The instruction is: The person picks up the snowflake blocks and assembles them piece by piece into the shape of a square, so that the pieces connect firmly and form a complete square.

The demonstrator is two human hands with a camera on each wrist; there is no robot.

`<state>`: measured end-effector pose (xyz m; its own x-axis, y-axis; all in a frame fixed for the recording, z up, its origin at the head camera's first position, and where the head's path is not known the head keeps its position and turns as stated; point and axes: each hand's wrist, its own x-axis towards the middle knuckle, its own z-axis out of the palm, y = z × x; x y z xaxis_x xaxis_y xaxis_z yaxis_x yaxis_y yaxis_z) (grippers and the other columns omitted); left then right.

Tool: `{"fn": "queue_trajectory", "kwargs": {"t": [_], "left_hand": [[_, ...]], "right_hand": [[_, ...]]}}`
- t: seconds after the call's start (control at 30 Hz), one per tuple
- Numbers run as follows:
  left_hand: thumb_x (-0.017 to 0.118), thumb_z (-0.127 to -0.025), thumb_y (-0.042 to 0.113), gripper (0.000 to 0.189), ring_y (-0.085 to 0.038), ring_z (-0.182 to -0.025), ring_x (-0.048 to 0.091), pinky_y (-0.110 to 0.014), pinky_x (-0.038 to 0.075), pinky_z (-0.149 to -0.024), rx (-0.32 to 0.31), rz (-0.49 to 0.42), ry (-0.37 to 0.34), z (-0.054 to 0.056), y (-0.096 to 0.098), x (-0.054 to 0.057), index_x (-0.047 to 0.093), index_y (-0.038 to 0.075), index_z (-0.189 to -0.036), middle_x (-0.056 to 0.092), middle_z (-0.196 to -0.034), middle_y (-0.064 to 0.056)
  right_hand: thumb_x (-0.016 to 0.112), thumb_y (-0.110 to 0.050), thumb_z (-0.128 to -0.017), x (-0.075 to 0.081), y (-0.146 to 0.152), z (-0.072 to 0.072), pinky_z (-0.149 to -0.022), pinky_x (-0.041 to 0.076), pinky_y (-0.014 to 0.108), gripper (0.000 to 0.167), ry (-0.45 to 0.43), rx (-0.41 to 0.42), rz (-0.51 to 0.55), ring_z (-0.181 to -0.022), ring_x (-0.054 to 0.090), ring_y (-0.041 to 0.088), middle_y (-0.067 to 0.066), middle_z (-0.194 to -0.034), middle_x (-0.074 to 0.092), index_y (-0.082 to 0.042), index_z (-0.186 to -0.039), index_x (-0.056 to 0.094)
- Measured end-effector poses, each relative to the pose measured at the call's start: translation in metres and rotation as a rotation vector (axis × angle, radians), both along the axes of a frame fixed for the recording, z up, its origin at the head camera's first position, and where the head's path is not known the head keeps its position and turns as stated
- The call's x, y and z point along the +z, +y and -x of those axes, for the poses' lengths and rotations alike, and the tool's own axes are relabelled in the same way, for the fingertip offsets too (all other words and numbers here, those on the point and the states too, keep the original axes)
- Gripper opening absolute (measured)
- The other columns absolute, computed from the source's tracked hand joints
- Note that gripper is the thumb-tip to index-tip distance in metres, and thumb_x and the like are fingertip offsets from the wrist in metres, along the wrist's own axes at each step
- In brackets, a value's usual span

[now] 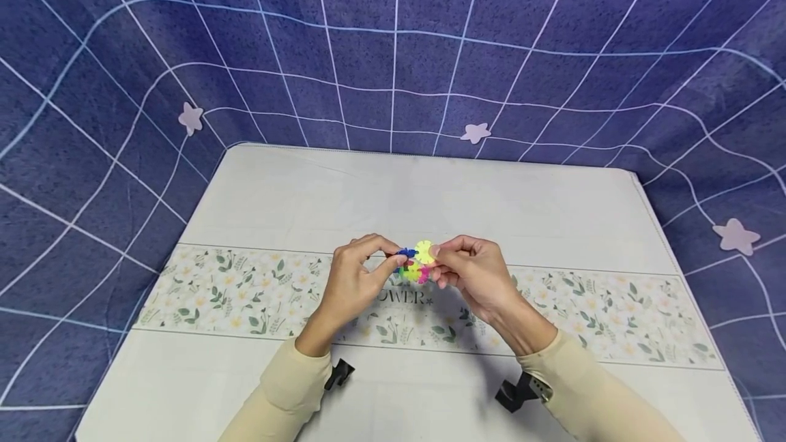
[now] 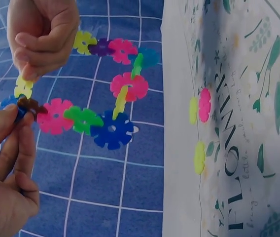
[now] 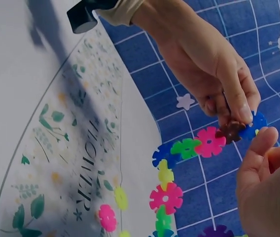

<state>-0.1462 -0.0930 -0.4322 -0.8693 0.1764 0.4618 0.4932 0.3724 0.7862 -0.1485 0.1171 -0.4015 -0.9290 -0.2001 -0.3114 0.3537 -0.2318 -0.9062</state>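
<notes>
A chain of interlocking plastic flower discs in several colours hangs in a loop between the two hands, above the table. My left hand (image 1: pixel 356 271) pinches a blue disc (image 3: pixel 254 124) at the chain's end, beside a brown disc (image 3: pixel 231 131). Between thumb and fingers, my right hand (image 1: pixel 475 275) holds a yellow disc (image 1: pixel 424 252) against that blue disc. How far the two slot together is hidden by the fingertips. A pink disc (image 2: pixel 54 116), a green disc (image 2: pixel 83 120) and another blue disc (image 2: pixel 112 130) follow along the chain in the left wrist view.
Loose on the table lie a pink disc (image 2: pixel 205 104) and yellow discs (image 2: pixel 199 158). A white cover with a floral band (image 1: pixel 245 292) spans the table (image 1: pixel 430 196). Behind and at the sides hangs a blue curtain (image 1: pixel 362 67) with grid lines and stars.
</notes>
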Motion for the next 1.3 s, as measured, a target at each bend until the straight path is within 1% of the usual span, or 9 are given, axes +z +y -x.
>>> {"fn": "queue_trajectory", "kwargs": {"t": [0.2, 0.4, 0.5, 0.6, 0.73, 1.0, 1.1, 1.2, 1.3], "left_hand": [[0.083, -0.088, 0.012, 0.009, -0.016, -0.086, 0.073, -0.039, 0.052, -0.084, 0.021, 0.021, 0.029, -0.001, 0.003, 0.001, 0.075, 0.012, -0.084, 0.078, -0.087, -0.001], [0.082, -0.088, 0.011, 0.010, -0.013, -0.085, 0.072, -0.038, 0.051, -0.085, -0.021, 0.070, 0.002, 0.001, -0.001, 0.003, 0.074, 0.015, -0.084, 0.077, -0.087, 0.004], [0.081, -0.089, 0.013, 0.007, -0.012, -0.085, 0.067, -0.037, 0.047, -0.085, -0.039, 0.123, -0.022, 0.002, -0.003, 0.005, 0.074, 0.016, -0.091, 0.074, -0.088, 0.005], [0.082, -0.088, 0.020, 0.018, -0.014, -0.088, 0.062, -0.038, 0.040, -0.087, -0.041, 0.185, -0.031, 0.002, -0.003, 0.007, 0.075, 0.018, -0.104, 0.071, -0.091, 0.006], [0.088, -0.082, 0.031, 0.037, -0.016, -0.091, 0.059, -0.039, 0.037, -0.089, -0.031, 0.273, -0.008, 0.003, -0.003, 0.009, 0.076, 0.019, -0.116, 0.069, -0.094, 0.008], [0.094, -0.073, 0.039, 0.040, -0.014, -0.091, 0.061, -0.035, 0.036, -0.084, 0.013, 0.391, 0.075, 0.004, -0.003, 0.009, 0.081, 0.019, -0.105, 0.073, -0.091, 0.008], [0.092, -0.076, 0.037, 0.035, -0.014, -0.090, 0.064, -0.035, 0.036, -0.084, 0.013, 0.404, 0.065, 0.003, -0.008, 0.011, 0.080, 0.020, -0.105, 0.077, -0.096, 0.007], [0.090, -0.077, 0.033, 0.034, -0.016, -0.095, 0.067, -0.038, 0.038, -0.088, 0.016, 0.376, 0.011, 0.003, -0.015, 0.015, 0.080, 0.019, -0.106, 0.078, -0.100, 0.005], [0.089, -0.078, 0.029, 0.033, -0.019, -0.103, 0.069, -0.043, 0.039, -0.094, 0.030, 0.327, -0.049, 0.002, -0.025, 0.018, 0.080, 0.017, -0.108, 0.078, -0.104, 0.004]], "right_hand": [[0.063, 0.001, -0.098, -0.001, -0.005, -0.003, -0.054, 0.055, 0.021, 0.004, -0.026, -0.023, 0.047, -0.057, 0.067, 0.011, 0.004, -0.070, 0.073, 0.003, -0.095, 0.061], [0.062, -0.001, -0.099, -0.005, -0.004, -0.002, -0.055, 0.054, 0.020, 0.007, -0.048, 0.018, 0.049, -0.059, 0.066, 0.011, 0.004, -0.073, 0.072, 0.000, -0.093, 0.061], [0.063, -0.003, -0.100, -0.008, -0.002, -0.002, -0.056, 0.053, 0.021, 0.008, -0.062, 0.031, 0.046, -0.060, 0.066, 0.011, 0.003, -0.073, 0.070, -0.001, -0.092, 0.062], [0.063, -0.005, -0.100, -0.010, -0.003, -0.001, -0.057, 0.053, 0.021, 0.007, -0.062, 0.038, 0.049, -0.061, 0.066, 0.011, 0.003, -0.072, 0.070, -0.001, -0.094, 0.063], [0.062, -0.005, -0.100, -0.011, -0.005, 0.000, -0.057, 0.053, 0.021, 0.008, -0.051, 0.043, 0.059, -0.061, 0.066, 0.011, 0.003, -0.070, 0.071, -0.002, -0.094, 0.064], [0.062, -0.006, -0.099, -0.014, -0.007, 0.000, -0.058, 0.053, 0.021, 0.009, -0.053, 0.088, 0.019, -0.062, 0.066, 0.011, 0.002, -0.071, 0.071, 0.002, -0.099, 0.067], [0.062, -0.004, -0.098, -0.010, -0.004, 0.002, -0.062, 0.056, 0.022, 0.014, -0.009, 0.131, -0.046, -0.066, 0.066, 0.012, 0.003, -0.076, 0.072, 0.008, -0.103, 0.067], [0.059, -0.002, -0.098, -0.001, 0.009, 0.010, -0.068, 0.059, 0.025, 0.020, 0.076, 0.164, -0.129, -0.072, 0.068, 0.014, 0.004, -0.084, 0.073, 0.014, -0.109, 0.065], [0.059, -0.002, -0.097, 0.002, 0.030, 0.026, -0.068, 0.059, 0.027, 0.021, 0.264, 0.140, -0.323, -0.073, 0.068, 0.016, 0.010, -0.088, 0.074, 0.014, -0.109, 0.068]]}}
